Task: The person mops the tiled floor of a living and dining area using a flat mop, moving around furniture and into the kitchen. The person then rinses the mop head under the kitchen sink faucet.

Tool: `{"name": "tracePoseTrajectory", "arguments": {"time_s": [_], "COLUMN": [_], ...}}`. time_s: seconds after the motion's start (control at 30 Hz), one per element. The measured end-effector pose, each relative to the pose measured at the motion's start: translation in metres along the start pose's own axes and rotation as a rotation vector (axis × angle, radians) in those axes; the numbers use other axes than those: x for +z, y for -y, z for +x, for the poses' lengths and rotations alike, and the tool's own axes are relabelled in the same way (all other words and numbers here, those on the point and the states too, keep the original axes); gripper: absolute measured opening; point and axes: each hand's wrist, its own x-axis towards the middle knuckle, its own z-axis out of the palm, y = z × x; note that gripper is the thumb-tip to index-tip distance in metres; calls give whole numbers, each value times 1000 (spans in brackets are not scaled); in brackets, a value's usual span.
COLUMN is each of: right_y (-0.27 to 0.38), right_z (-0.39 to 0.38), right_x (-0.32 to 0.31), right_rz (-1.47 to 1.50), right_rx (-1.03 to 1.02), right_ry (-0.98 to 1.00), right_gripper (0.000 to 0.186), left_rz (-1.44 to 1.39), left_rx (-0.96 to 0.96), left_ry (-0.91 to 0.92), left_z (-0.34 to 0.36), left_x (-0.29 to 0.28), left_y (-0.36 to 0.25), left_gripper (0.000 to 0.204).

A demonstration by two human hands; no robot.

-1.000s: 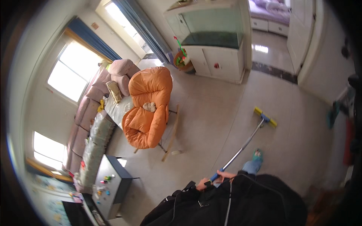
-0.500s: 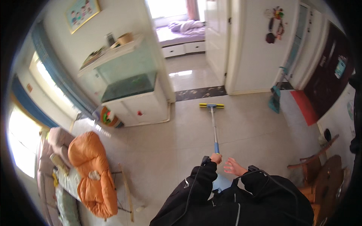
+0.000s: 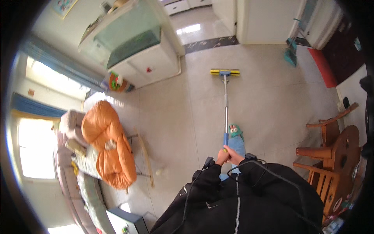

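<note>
- Gripping the mop [image 3: 226,102] at the near end of its blue handle [image 3: 226,139] with the left hand [image 3: 222,156] and the right hand [image 3: 234,155] together; closing both around the handle, touching one another.
- Placing the left hand on the handle's left side and the right hand on its right side; appearing to reach slightly farther forward with the right, hence nearer to the working end by a small margin. Not being able to tell the exact overlap of the fingers.
- Pointing the mop's long axis straight ahead from the hands, through the silver pole [image 3: 226,117] to the yellow-and-blue mop head [image 3: 224,73]; locating the mop head directly forward, well apart from both hands.
- Setting the mop head crosswise to the pole, against the floor [image 3: 175,109], roughly parallel to the dark threshold strip [image 3: 210,45] at the floor's far edge and short of that edge.
- Showing a green slipper [image 3: 236,131] and a light-blue trouser leg [image 3: 236,146] just right of the pole, near the handle.
- Carrying, toward the floor's left edge, an orange padded chair [image 3: 117,167] beside a pinkish sofa [image 3: 65,156].
- Carrying, at the floor's far edge left of the strip, a white cabinet [image 3: 136,72].
- Carrying, at the floor's far right corner, a teal dustpan [image 3: 290,56] and a red mat [image 3: 323,70]; along the right edge, a brown wooden table [image 3: 346,152].
</note>
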Motion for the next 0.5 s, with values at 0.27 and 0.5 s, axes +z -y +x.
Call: {"name": "tracePoseTrajectory", "arguments": {"time_s": [0.27, 0.5], "right_y": [-131, -14], "right_z": [46, 61], "right_x": [-8, -58], "right_rz": [-228, -560], "right_rx": [-2, -209], "right_ry": [-337, -566], "right_gripper": [43, 59], "left_rz": [361, 439], "left_rx": [52, -5], "left_ry": [-99, -284], "left_z": [-67, 32], "left_x": [5, 64], "left_y": [108, 20], "left_gripper": [39, 35]}}
